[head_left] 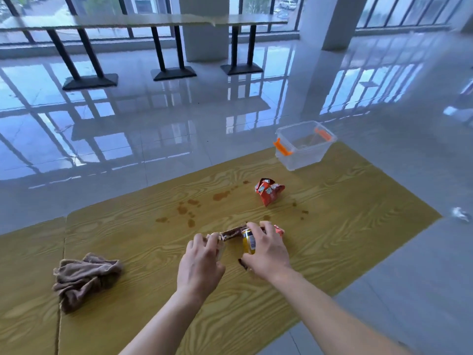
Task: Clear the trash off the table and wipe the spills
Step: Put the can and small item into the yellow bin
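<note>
On the yellow wood-grain table (pixel 345 201), my right hand (pixel 266 249) is closed around a small yellow can (pixel 248 240) lying near the middle. A brown wrapper (pixel 231 233) lies just behind the can, and a bit of red wrapper (pixel 279 230) peeks out past my right fingers. My left hand (pixel 202 262) grips a crumpled pale wrapper (pixel 217 239) beside the can. A crumpled red snack bag (pixel 268 192) sits farther back. Brown spills (pixel 188 211) dot the tabletop behind my hands. A brown cloth (pixel 85 280) lies bunched at the left.
A clear plastic bin (pixel 304 147) with orange latches stands at the table's far right corner. Glossy tiled floor surrounds the table. A long counter on black legs (pixel 163 47) runs along the windows. A crumpled scrap (pixel 460 215) lies on the floor at right.
</note>
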Motion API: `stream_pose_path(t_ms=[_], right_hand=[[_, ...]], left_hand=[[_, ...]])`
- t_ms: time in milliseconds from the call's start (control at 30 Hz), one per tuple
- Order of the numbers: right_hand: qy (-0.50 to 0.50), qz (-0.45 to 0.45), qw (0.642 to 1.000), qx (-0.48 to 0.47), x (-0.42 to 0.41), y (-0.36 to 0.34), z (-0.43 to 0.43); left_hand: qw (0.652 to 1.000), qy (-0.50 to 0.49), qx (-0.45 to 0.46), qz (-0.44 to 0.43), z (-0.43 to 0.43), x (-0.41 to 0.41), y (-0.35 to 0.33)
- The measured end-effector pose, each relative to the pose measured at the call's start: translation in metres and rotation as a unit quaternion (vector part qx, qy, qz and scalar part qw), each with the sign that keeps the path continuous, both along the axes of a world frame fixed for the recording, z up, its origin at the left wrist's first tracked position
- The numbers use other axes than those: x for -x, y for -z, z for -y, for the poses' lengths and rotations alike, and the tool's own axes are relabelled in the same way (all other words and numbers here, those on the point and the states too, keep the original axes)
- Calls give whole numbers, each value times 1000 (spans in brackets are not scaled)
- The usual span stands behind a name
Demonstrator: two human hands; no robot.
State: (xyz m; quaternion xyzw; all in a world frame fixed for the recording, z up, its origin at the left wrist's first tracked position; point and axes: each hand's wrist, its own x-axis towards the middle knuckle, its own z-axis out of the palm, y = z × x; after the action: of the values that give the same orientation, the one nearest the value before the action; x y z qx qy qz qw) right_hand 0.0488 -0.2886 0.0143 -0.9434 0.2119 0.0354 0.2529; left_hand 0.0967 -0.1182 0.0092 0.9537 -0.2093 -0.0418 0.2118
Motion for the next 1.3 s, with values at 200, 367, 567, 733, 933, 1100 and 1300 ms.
stream_pose_path(t_ms=[200, 367, 567, 733, 933, 1100, 1300], right_hand=[[101, 15, 995, 9, 59, -7, 60], [196, 26, 980, 7, 129, -12, 107], [281, 27, 959, 5, 212, -4, 161], [336, 20, 941, -23, 286, 20, 208], [372, -23, 926, -54, 377, 67, 268], [402, -66, 909, -81, 444, 127, 311], [442, -107, 882, -120, 496, 234, 339]], left_hand=[[995, 96, 24, 21, 73, 17, -5], [980, 197, 23, 24, 135, 47, -6], [959, 281, 24, 25, 209, 101, -8], [949, 314, 26, 0, 276, 168, 2], [926, 376, 5, -32, 353, 266, 48], [905, 420, -22, -66, 408, 323, 114], [882, 448, -79, -127, 456, 364, 227]])
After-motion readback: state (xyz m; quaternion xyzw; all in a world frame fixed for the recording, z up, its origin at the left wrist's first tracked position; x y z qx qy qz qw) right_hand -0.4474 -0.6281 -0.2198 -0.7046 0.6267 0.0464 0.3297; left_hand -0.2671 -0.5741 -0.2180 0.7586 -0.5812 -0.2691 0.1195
